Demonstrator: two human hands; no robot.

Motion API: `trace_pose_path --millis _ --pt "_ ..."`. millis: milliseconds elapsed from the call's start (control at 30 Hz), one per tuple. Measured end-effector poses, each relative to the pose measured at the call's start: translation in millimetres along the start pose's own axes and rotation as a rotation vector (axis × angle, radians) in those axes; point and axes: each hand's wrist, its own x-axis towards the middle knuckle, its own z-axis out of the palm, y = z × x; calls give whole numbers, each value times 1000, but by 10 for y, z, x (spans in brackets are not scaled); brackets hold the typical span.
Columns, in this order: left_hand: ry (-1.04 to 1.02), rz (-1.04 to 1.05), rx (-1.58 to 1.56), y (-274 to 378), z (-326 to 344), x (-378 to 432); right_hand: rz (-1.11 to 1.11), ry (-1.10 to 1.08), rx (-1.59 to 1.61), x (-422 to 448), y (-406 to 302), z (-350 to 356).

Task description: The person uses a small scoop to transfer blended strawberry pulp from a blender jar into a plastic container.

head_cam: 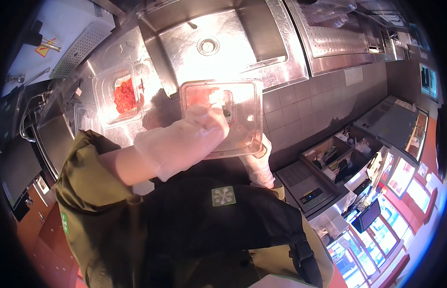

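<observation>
My right hand [258, 158], in a translucent disposable glove, grips the right rim of a clear rectangular plastic food container [245, 133] held in front of my apron. Over that container's opening is my gloved left hand [207, 120], its fingers curled. Glare and the hand itself hide whether anything is between its fingers. Reddish residue [200, 95] shows at the container's far left side. On the steel counter to the left stands a second clear container [101, 91], with chopped red food [125, 96] in it.
Beyond my hands is a stainless steel sink [259, 36] with a round drain [208, 46]. Another clear container [85, 117] stands at the counter's left. A perforated steel tray [338, 40] lies at the upper right. Grey floor tiles [299, 97] run beside the counter.
</observation>
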Motion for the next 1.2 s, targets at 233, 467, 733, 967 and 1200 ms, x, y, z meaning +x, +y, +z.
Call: trace_pose_path --millis 233,467,733,967,1200 --pt "-324 -499 -962 114 -53 566 -2 12 91 9 5 30" --pt "-320 -126 -736 89 55 438 -10 -10 111 0 -7 65" --pt "487 16 -605 -35 -48 120 -64 38 47 24 1 -22" --pt "404 94 -397 -78 86 84 -40 47 34 -27 111 -5" --pt "295 56 544 -45 -183 17 -73 34 -16 22 114 9"
